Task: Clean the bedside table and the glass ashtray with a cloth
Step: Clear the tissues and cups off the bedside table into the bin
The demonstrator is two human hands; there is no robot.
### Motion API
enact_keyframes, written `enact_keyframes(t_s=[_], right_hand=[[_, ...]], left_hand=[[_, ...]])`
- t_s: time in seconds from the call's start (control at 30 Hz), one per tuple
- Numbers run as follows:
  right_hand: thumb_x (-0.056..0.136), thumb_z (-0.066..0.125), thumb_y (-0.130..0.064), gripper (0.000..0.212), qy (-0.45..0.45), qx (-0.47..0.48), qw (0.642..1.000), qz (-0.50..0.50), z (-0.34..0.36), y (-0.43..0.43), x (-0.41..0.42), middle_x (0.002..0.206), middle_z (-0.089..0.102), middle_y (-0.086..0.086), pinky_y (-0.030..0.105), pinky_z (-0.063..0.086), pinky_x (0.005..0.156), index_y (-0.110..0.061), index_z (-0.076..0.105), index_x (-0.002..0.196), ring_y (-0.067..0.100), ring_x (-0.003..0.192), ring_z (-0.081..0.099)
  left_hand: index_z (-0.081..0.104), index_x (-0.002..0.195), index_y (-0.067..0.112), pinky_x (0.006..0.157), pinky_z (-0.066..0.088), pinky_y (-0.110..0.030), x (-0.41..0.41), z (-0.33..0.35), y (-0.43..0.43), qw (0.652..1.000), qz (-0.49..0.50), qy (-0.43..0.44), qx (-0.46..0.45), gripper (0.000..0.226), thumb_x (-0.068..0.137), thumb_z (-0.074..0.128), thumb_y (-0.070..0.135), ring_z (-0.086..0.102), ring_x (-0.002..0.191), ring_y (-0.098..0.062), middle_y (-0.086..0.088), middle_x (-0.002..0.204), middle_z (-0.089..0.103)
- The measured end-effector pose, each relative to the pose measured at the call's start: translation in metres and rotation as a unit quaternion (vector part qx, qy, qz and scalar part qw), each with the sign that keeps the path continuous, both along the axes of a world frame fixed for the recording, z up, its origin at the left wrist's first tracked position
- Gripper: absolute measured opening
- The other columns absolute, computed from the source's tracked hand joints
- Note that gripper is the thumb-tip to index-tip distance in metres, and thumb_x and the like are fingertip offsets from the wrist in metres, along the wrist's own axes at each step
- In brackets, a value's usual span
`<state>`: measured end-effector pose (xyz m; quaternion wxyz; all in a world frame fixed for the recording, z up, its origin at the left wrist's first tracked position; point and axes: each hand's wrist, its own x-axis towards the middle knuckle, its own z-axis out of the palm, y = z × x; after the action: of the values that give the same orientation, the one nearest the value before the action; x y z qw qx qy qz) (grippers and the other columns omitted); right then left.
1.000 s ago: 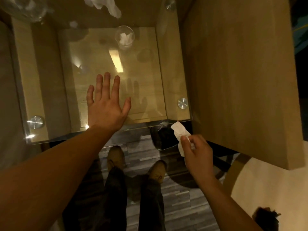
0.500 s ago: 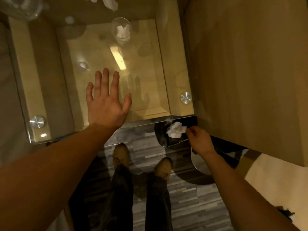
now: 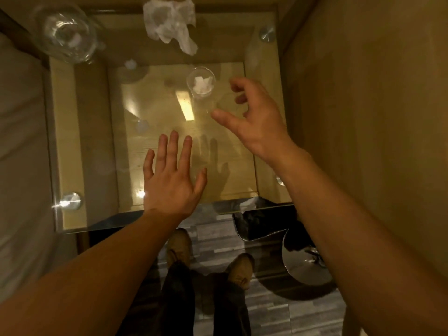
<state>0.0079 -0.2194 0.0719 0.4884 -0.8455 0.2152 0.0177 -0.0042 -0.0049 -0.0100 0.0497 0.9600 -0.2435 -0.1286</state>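
Bedside table point(image 3: 80, 146) fills the upper middle of the view: a square clear glass top, fixed at the corners with round metal studs point(image 3: 70, 200), over a pale wooden frame, with its near edge running left to right just above the person's shoes point(image 3: 180, 243). At its far left corner sits the glass ashtray point(image 3: 66, 32), round and upright, with its opening facing up; being round, it has no clear long axis. A crumpled white cloth point(image 3: 169, 25) lies on the glass at the far edge, right of the ashtray and apart from it. Nearer, toward the middle, stands a small clear drinking glass point(image 3: 201, 86) with a white wad inside.

The left hand point(image 3: 172, 180) lies flat on the glass near the front edge, fingers spread and pointing away, holding nothing. The right hand point(image 3: 254, 122) hovers over the right half of the top, just right of the drinking glass, fingers curled and thumb apart in a loose, empty claw, not touching the glass.

A tall wooden panel point(image 3: 363, 117) stands close along the table's right side. On the floor below the near right corner is a shiny dark bin point(image 3: 261, 226) with its lid point(image 3: 305, 263) beside it. A pale bed edge point(image 3: 19, 141) borders the left.
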Motion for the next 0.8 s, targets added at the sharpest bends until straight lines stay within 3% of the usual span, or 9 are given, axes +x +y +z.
enact_keyframes(t_s=[0.17, 0.33, 0.43, 0.63, 0.8], right_hand=[[0.079, 0.086, -0.037, 0.08, -0.011, 0.038, 0.999, -0.026, -0.031, 0.007, 0.057, 0.144, 0.052, 0.003, 0.02, 0.047, 0.091, -0.015, 0.047, 0.146, 0.012, 0.12, 0.054], [0.076, 0.088, -0.029, 0.056, -0.036, 0.062, 0.997, -0.026, -0.051, 0.007, 0.069, 0.117, 0.068, -0.004, 0.033, 0.055, 0.09, -0.018, 0.062, 0.124, 0.014, 0.107, 0.064], [0.076, 0.088, -0.026, 0.046, -0.043, 0.067, 0.996, -0.03, -0.053, 0.006, 0.068, 0.105, 0.066, -0.014, 0.038, 0.056, 0.092, -0.027, 0.06, 0.113, 0.013, 0.103, 0.065], [0.079, 0.086, -0.026, 0.045, -0.06, 0.083, 0.993, -0.064, -0.033, 0.004, 0.045, 0.104, 0.063, -0.02, 0.029, 0.056, 0.087, -0.023, 0.061, 0.116, -0.003, 0.097, 0.062], [0.081, 0.085, -0.029, 0.049, -0.034, 0.086, 0.988, -0.125, -0.001, -0.001, -0.024, 0.111, 0.064, -0.02, 0.017, 0.053, 0.084, -0.02, 0.062, 0.123, -0.01, 0.1, 0.061]], left_hand=[[0.008, 0.168, 0.024, 0.13, -0.001, -0.05, 0.0, -0.001, 0.001, 1.0, -0.003, -0.004, 0.005, 0.076, 0.104, 0.022, 0.063, -0.008, 0.163, -0.024, -0.007, 0.177, -0.001], [0.009, 0.168, 0.023, 0.13, -0.001, -0.049, 0.001, -0.003, 0.0, 1.0, -0.008, -0.009, 0.01, 0.076, 0.104, 0.023, 0.062, -0.006, 0.163, -0.024, -0.008, 0.176, 0.001], [0.01, 0.168, 0.023, 0.13, -0.001, -0.049, 0.001, -0.003, 0.0, 1.0, -0.007, -0.009, 0.009, 0.076, 0.104, 0.023, 0.062, -0.005, 0.163, -0.024, -0.008, 0.176, 0.002], [0.008, 0.168, 0.024, 0.13, -0.002, -0.049, 0.001, -0.002, 0.001, 1.0, -0.005, -0.004, 0.006, 0.076, 0.104, 0.024, 0.062, -0.007, 0.163, -0.024, -0.007, 0.176, -0.001], [0.008, 0.167, 0.024, 0.129, -0.002, -0.049, 0.0, 0.0, 0.0, 1.0, 0.002, 0.002, -0.002, 0.076, 0.104, 0.024, 0.062, -0.007, 0.163, -0.024, -0.007, 0.177, 0.0]])
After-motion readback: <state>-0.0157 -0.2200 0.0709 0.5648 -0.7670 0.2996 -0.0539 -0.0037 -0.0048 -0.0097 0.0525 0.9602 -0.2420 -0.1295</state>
